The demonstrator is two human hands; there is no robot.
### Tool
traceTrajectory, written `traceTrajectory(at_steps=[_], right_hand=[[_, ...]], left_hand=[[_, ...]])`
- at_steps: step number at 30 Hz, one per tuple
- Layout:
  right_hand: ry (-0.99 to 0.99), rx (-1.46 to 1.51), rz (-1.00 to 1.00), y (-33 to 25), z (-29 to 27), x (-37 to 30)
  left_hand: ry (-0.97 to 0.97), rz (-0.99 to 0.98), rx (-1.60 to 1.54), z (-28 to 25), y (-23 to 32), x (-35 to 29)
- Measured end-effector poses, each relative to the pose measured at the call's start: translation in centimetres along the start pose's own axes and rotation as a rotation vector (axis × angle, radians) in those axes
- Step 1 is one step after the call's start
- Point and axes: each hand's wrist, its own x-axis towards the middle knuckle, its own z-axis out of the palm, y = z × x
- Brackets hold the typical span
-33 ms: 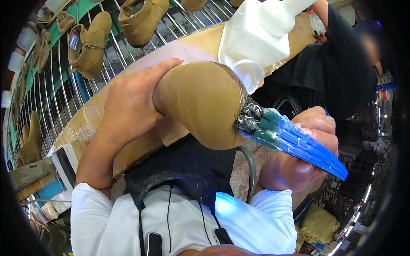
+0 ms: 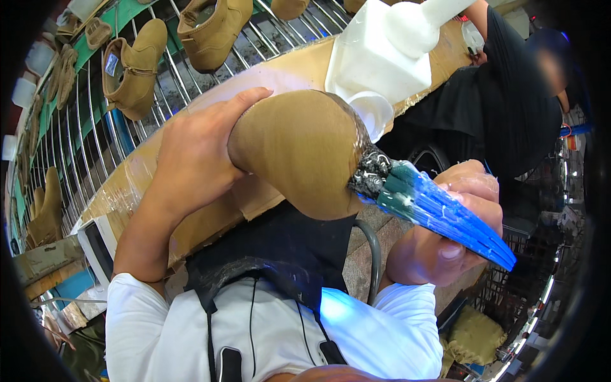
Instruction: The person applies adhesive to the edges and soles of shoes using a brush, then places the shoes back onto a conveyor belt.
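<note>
My left hand [image 2: 194, 153] is closed around a tan boot [image 2: 294, 153], gripping it from the left with the thumb along its upper edge. The boot's rounded toe end points right and toward me; its far side is hidden. In my right hand [image 2: 471, 216] is a brush [image 2: 439, 213] that looks like several blue handles bundled together, with dark green ends and wet black bristles. The bristles touch the dark, glossy right edge of the boot. White smears cover the brush and some of my right fingers.
A white plastic container [image 2: 375, 60] and a translucent cup [image 2: 374, 113] stand on the cardboard-covered bench [image 2: 280, 71] beyond the boot. Tan boots [image 2: 133, 67] hang over a metal-bar rack [image 2: 79, 127] at the left. A person in dark clothing [image 2: 471, 108] sits at the right.
The boot and the brush have shifted only very slightly. Both hands keep their holds, and the bristles stay against the boot's edge.
</note>
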Motion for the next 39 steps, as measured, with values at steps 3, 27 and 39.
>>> traceTrajectory(at_steps=[3, 27, 39], right_hand=[[0.000, -0.055, -0.030, 0.4, 0.2, 0.3], [-0.342, -0.528, 0.260, 11.1, -1.4, -5.6], [0.244, 0.916, 1.030, 7.4, 4.7, -4.4]], left_hand=[[-0.061, -0.059, -0.047, -0.8, 0.2, 1.0], [-0.245, -0.505, -0.882, -0.7, -5.0, -4.5], [-0.497, -0.405, -0.859, 0.6, -3.2, -6.3]])
